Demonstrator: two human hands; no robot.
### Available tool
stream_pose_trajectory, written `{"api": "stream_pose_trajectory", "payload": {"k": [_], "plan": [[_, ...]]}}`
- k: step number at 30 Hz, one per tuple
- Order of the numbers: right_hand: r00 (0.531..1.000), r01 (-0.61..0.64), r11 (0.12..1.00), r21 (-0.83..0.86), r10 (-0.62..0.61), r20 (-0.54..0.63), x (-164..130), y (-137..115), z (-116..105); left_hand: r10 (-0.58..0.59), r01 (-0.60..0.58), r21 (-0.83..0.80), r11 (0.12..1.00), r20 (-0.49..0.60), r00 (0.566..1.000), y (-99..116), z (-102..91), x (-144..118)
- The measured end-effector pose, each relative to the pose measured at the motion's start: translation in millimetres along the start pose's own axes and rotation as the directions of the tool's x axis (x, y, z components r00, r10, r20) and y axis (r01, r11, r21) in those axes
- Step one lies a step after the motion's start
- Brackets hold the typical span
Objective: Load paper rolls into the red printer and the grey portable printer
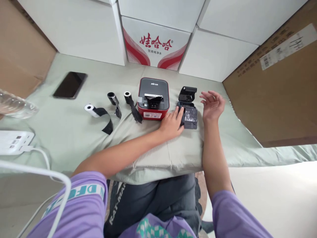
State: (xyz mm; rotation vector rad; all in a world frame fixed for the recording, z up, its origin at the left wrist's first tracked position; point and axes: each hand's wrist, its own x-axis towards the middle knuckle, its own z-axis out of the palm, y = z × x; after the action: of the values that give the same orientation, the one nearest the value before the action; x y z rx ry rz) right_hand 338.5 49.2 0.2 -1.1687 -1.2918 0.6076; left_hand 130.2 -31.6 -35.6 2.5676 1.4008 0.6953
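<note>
Purple sleeves frame both forearms at 6 o'clock. Left hand [171, 124] lies flat, fingers extended, pressing the small black printer [188, 112], which sits with its lid raised at 3 o'clock of the red label printer [153, 98]. Right hand [212, 105] hovers open and empty just beside it. Recommended: steady the body with the left hand and keep fingers off the raised lid. Three paper rolls [111, 105] with trailing black strips lie at 9 o'clock, a phone [70, 85] at 10 o'clock, well apart; nothing obstructs.

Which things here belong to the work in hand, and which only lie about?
In hand: left hand on small black printer; right hand open beside it.

Lying about: red printer, three rolls, phone, power strip, bottle.
</note>
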Motion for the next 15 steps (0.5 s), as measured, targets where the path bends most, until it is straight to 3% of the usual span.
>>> {"api": "stream_pose_trajectory", "payload": {"k": [8, 15], "plan": [[0.97, -0.203, 0.979, -0.013, 0.203, 0.134, 5, 18, 26, 0.016, -0.016, 0.027, 0.999, 0.002, 1.0, 0, -4.4, -2], [0.989, -0.105, 0.994, -0.033, 0.108, 0.101, 4, 28, 21, 0.147, -0.145, 0.039, 0.989, -0.056, 0.987, -1, -9.2, -2]]}}
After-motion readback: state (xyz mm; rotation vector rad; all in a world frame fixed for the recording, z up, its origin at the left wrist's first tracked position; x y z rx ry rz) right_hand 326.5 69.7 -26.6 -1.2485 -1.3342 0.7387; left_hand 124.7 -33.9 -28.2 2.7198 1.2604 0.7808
